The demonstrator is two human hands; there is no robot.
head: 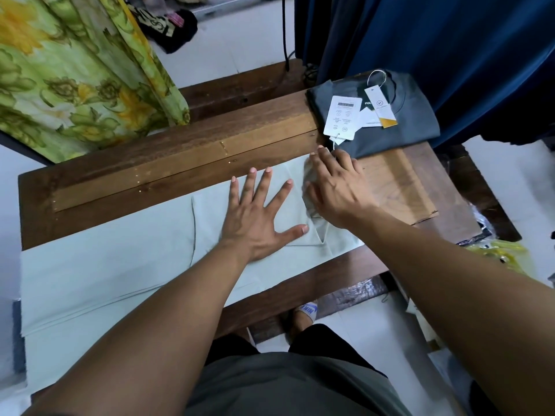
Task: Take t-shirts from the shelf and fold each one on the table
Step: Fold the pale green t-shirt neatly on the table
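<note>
A pale mint t-shirt [105,265] lies spread lengthwise across the wooden table [186,157], with its left end hanging over the table's left edge. My left hand [258,214] presses flat on it near its right end, fingers spread. My right hand [336,187] rests on the shirt's right end at the collar, where the fabric is bunched and blurred under the palm. A folded dark grey t-shirt [402,130] with white hang tags [342,118] lies at the table's far right corner, just beyond my right fingertips.
A green and yellow floral cloth [75,73] hangs at the far left. A dark blue curtain [450,40] hangs behind the grey shirt. Dark clothes [174,28] lie on the floor beyond. A yellow plastic bag [495,253] sits on the floor at right.
</note>
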